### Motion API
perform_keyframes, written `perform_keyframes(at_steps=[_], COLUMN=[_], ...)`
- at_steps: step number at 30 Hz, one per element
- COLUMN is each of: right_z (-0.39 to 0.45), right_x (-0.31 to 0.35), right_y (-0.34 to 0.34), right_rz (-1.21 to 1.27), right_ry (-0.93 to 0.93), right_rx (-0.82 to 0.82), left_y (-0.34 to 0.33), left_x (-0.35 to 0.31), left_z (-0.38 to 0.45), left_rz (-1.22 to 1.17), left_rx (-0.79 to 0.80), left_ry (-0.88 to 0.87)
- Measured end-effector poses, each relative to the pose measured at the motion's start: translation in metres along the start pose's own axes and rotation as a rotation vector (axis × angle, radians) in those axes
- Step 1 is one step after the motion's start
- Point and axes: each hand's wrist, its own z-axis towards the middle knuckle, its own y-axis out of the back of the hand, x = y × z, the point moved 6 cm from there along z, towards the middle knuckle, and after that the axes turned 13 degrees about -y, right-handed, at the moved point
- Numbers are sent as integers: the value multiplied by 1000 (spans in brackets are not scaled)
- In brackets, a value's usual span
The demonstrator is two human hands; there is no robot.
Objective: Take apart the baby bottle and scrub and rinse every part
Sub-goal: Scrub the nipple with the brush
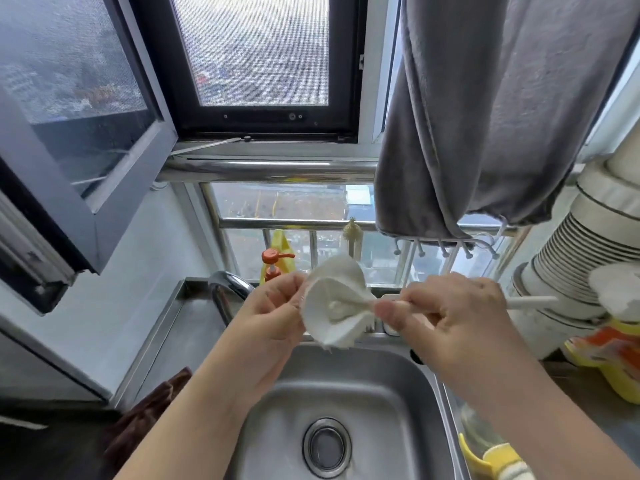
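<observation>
- White sponge brush head point(334, 303) is held up over the steel sink point(408, 382), between both hands, roughly level with the faucet point(228, 289).
- Left hand point(273, 313) pinches the left edge of the sponge head with thumb and fingertips; other fingers curled in.
- Right hand point(450, 317) grips the white brush handle point(533, 301) just beside the sponge, thumb on the near side; the handle end sticks out to the right past the knuckles.
- Sponge head looks flared open like a cup facing the camera, frayed at the lower edge.
- Baby bottle point(485, 441), clear with a yellow part, lies at the lower right beside the sink rim, partly cut off by the frame; can't tell which parts are attached.
- Sink basin shows only the round drain point(326, 447).
- Orange-topped pump bottle point(275, 266) stands behind the faucet by the window rail.
- Grey towel point(485, 116) hangs upper right; brown cloth point(149, 407) on the counter left of the sink.
- White ribbed duct point(581, 265) at far right.
</observation>
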Motion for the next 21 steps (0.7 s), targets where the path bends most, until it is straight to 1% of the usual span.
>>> perform_keyframes(at_steps=[4, 6, 8, 10, 12, 14, 16, 17, 19, 21], right_z=[17, 17, 12, 15, 20, 17, 11, 11, 17, 19], right_x=[-13, -4, -1, -13, -17, -5, 3, 0, -12, -12], right_y=[26, 20, 14, 23, 29, 22, 15, 17, 27, 29], right_rz=[31, 48, 10, -50, -48, 0, -13, -27, -50, 0], right_ry=[-69, -9, 48, 13, -38, 15, 81, 78, 23, -16], right_rx=[-174, -137, -87, -126, -175, -148, -103, -99, -151, -174], left_y=[-6, -4, 0, 3, 0, -2, -1, 1, 2, -1], left_x=[8, 9, 5, 1, -1, 0, 3, 4, 5, 5], left_z=[-4, -4, -4, -5, -4, -2, -1, -2, -4, -4], left_rz=[-94, -130, -148, -139, -147, -129, -98, -98, -120, -131], left_rx=[-1, -37, -66, -67, -63, -69, -60, -59, -70, -65], left_ry=[-20, -26, -32, -35, -45, -51, -39, -28, -18, -18])
